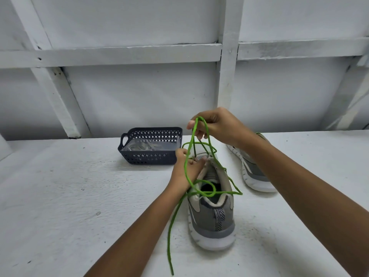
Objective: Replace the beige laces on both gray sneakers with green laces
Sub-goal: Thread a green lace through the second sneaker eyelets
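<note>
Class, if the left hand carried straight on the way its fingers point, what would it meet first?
Its fingers touch the tongue of the near sneaker, so the left hand would push into that and the green lace strands first. The raised right hand lies beyond, probably higher; depth is unclear.

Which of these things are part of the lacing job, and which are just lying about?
In the job: green lace, held by the right hand; near sneaker, gripped by the left hand; second sneaker.
Lying about: basket, clear bag inside it.
</note>
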Available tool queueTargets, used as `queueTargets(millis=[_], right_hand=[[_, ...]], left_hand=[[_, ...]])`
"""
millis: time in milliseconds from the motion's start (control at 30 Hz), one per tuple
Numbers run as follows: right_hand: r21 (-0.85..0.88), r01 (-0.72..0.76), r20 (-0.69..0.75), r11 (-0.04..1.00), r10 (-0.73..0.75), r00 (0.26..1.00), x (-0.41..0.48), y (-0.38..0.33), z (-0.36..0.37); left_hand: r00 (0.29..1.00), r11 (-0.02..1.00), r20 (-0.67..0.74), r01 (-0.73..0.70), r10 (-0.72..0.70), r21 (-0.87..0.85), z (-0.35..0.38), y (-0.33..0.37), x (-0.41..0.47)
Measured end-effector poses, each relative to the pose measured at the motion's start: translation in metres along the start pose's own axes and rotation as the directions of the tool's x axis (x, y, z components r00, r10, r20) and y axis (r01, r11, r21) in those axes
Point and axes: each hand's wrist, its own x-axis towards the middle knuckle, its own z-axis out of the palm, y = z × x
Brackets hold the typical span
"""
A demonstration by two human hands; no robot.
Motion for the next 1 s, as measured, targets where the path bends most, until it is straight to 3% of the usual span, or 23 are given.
queueTargets(millis=[233,367,467,600,667,800,867,1000], right_hand=[[0.096,-0.028,0.167,0.995,0.012,0.986,-0.011,-0.002,-0.009],[0.143,-0.233,0.313,0.962,0.18,0.933,-0.02,0.009,-0.018],[-0.061,-0.335,0.259,0.94,0.339,0.904,-0.023,0.023,-0.01],[-0.376,-0.191,0.06,0.907,0.23,0.971,-0.014,0.034,0.008],[-0.486,-0.161,0.076,0.859,0.225,0.971,-0.012,0.038,0.012],[-0.513,-0.092,0.154,0.853,0.197,0.968,-0.012,0.043,0.018],[-0.523,-0.109,0.126,0.846,0.204,0.971,-0.011,0.044,0.021],[-0.473,-0.139,0.041,0.87,0.179,0.983,-0.007,0.05,0.018]], left_hand=[[0.972,0.973,0.056,-0.23,0.229,0.017,-0.011,0.011,0.004],[0.956,0.95,0.05,-0.294,0.291,0.103,-0.02,0.016,0.008],[0.944,0.94,0.057,-0.329,0.324,0.095,-0.021,0.012,0.008],[0.94,0.941,-0.042,-0.335,0.337,0.054,-0.019,0.01,0.002],[0.927,0.926,-0.038,-0.368,0.372,0.08,-0.018,0.008,0.001],[0.896,0.891,-0.011,-0.44,0.443,0.11,-0.016,0.008,-0.003],[0.917,0.918,-0.043,-0.394,0.396,0.039,-0.014,0.008,-0.005],[0.995,0.991,0.009,-0.096,0.097,-0.092,-0.005,0.005,-0.009]])
